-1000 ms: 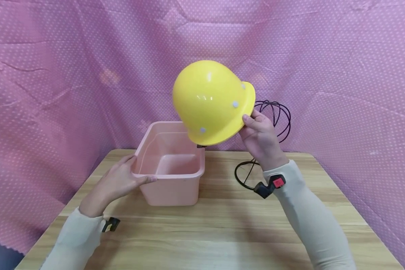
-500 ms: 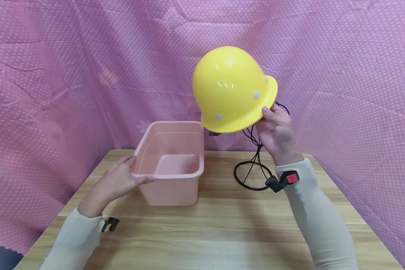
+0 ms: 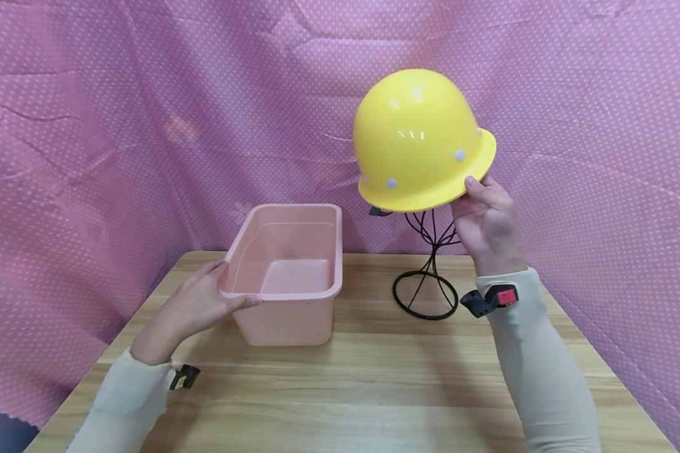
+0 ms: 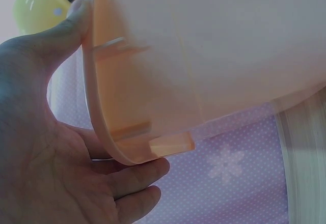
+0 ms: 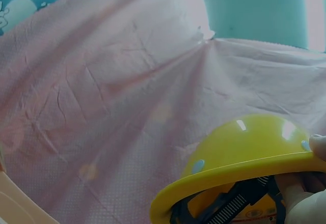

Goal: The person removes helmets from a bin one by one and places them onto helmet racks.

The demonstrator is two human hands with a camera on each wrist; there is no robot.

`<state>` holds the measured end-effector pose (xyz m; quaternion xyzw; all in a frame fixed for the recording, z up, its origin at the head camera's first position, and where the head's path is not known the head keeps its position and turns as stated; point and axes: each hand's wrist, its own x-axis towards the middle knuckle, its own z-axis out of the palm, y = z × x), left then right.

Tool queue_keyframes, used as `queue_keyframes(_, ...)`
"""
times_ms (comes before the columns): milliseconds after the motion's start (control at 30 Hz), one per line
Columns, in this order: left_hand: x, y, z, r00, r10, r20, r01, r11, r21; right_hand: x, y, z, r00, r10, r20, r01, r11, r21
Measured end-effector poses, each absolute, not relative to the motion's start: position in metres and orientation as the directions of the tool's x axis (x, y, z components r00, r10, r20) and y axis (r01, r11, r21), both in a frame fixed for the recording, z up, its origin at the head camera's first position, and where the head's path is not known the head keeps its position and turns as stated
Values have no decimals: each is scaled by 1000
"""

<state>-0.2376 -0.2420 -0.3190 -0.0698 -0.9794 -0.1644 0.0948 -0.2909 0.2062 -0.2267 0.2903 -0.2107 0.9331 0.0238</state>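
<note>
Currently we log the yellow helmet (image 3: 419,141) up-left of the right hand (image 3: 490,223) pinching it, overlapping the wire stand (image 3: 435,245), left hand (image 3: 195,308) gripping the pink bin (image 3: 286,321).

We look into what appears to be a makeshift filming booth: pink dotted cloth (image 3: 204,113) hangs behind and along both sides of a wood-grain table (image 3: 374,384), small cameras (image 3: 478,303) sit at both cuffs, and a teal wall (image 5: 254,10) shows above the cloth.

White glints on yellow helmet (image 3: 422,148)
</note>
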Motion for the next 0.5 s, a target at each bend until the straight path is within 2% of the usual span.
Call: queue_keyframes(500, -236, -242, -319, -974, 107, 201, 167, 937, 308, -305, 230, -241, -881, 14, 474, -135, -965, -223)
